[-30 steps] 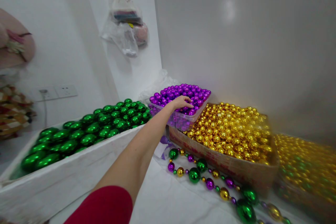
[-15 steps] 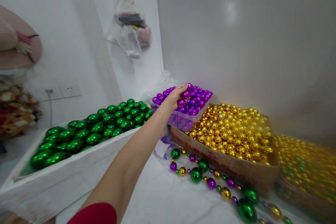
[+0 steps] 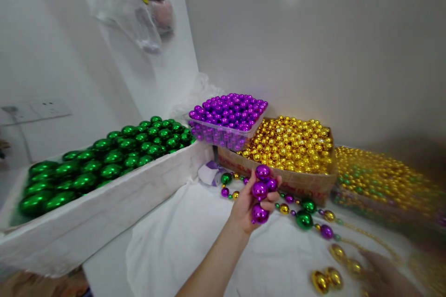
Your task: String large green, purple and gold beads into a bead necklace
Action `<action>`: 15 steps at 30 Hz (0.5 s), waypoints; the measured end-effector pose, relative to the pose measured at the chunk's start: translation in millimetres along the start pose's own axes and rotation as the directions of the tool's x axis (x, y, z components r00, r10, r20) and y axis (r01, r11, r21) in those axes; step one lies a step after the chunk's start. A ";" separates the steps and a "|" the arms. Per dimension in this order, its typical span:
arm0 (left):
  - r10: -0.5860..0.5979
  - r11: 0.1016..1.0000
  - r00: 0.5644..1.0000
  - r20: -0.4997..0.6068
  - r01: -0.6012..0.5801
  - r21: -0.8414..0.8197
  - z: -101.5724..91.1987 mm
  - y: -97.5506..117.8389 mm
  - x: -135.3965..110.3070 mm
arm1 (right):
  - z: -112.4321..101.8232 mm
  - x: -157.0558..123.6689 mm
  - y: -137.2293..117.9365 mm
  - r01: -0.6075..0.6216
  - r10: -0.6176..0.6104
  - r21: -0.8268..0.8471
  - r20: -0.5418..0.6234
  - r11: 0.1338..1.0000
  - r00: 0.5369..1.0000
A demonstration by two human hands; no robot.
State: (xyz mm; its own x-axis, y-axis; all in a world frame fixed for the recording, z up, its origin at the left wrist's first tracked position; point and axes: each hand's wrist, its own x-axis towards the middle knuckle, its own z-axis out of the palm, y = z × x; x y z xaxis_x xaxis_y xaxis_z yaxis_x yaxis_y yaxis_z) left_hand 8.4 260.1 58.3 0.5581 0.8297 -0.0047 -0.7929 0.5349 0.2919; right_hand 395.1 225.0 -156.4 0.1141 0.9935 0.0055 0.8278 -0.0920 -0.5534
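Observation:
My left hand (image 3: pixel 249 204) is raised over the white cloth, closed round several shiny purple beads (image 3: pixel 260 190). Behind it a clear tray of purple beads (image 3: pixel 228 110) rests on the edge of a cardboard box of gold beads (image 3: pixel 291 141). A strand of green, purple and gold beads (image 3: pixel 304 218) lies on the cloth just past the hand. My right hand (image 3: pixel 386 276) shows at the bottom right as a blur, next to two loose gold beads (image 3: pixel 326 280); its fingers are smeared.
A long white box of large green beads (image 3: pixel 101 162) fills the left side. More gold beads in a tray (image 3: pixel 379 176) sit at the right. A plastic bag (image 3: pixel 135 7) hangs on the wall; a wall socket (image 3: pixel 38 109) is at the left.
My left hand took purple beads from the clear tray and drew back toward me with them. The view turned down and right, and my right hand came into sight.

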 end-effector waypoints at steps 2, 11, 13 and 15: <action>-0.014 0.999 1.000 -0.018 0.013 -0.043 -6.9 -10.6 -2.5 | -2.3 -0.3 5.5 0.031 -0.031 -0.020 0.005 0.999 1.000; -0.030 0.982 0.999 -0.019 0.026 -0.189 -32.1 -32.9 -10.0 | -26.8 5.6 -12.4 0.073 -0.072 0.011 -0.073 0.997 0.995; -0.041 0.979 0.999 -0.021 0.036 -0.199 -34.9 -34.2 -10.7 | -33.4 4.2 -30.6 0.074 -0.071 0.056 -0.052 0.996 0.996; -0.046 0.981 0.999 -0.029 0.040 -0.190 -36.2 -35.5 -12.0 | -37.7 1.4 -49.0 0.079 -0.075 0.095 -0.046 0.992 0.996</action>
State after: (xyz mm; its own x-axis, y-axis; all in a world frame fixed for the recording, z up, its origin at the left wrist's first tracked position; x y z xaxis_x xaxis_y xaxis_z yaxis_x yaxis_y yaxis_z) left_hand 21.0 236.9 13.4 0.5866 0.8086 -0.0453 -0.8022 0.5878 0.1048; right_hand 375.5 228.4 -97.8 0.0770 0.9934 0.0851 0.7783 -0.0066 -0.6278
